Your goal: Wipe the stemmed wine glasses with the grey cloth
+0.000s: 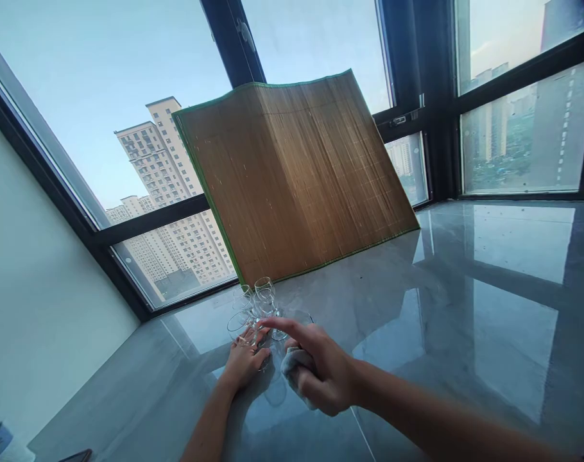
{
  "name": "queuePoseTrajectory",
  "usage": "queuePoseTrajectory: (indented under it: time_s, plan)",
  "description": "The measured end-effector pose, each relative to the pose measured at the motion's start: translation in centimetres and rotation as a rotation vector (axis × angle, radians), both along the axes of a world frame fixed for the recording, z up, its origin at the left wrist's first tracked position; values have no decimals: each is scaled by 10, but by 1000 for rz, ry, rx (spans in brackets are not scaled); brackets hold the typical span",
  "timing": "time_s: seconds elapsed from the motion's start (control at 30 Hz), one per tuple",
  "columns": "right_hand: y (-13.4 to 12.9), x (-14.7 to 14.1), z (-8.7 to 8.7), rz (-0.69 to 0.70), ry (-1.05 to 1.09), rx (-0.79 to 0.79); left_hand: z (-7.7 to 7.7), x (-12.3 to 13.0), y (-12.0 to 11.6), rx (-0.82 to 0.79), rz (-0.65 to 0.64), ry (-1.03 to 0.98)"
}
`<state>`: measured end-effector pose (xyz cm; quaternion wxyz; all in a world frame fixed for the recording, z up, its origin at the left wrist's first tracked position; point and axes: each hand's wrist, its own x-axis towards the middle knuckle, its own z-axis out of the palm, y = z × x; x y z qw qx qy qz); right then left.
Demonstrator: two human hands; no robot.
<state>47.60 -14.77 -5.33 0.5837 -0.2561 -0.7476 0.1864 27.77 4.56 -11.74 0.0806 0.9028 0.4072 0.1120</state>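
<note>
Clear glass forms the cluster of round-rimmed, footed drinking glasses (264,300) on the glossy grey marbled surface (369,301), near the lower left corner of the brown, green-edged mat (301,173). Your left hand (246,360) curls partly open at the nearest one; whether it grips or merely touches, I can't tell. Your right hand (328,372) folds around a soft grey-white cloth (296,362), index finger extended. Expect light, stiff, slippery, fragile glasses, best held low.

Left hand (248,362) reaching forward — right hand (328,375) half-curled, index finger (288,326) extended leftward, forearms (398,398) bare
</note>
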Motion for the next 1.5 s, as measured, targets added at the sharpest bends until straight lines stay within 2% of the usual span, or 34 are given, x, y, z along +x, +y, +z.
queuePoseTrajectory:
  time_s: [0.27, 0.63, 0.87, 1.5]
  plan:
    - [-1, 5, 3, -44, -7, 18, -3, -3, 4, 1, 3, 39]
    - [8, 10, 0, -79, -17, -58, 2, 0, 1, -8, -9, 29]
    - [19, 16, -8, -153, -29, -146, 3, 1, 1, -14, -7, 28]
    - [19, 18, -10, -168, -88, -187, 6, 2, -4, -35, 7, 18]
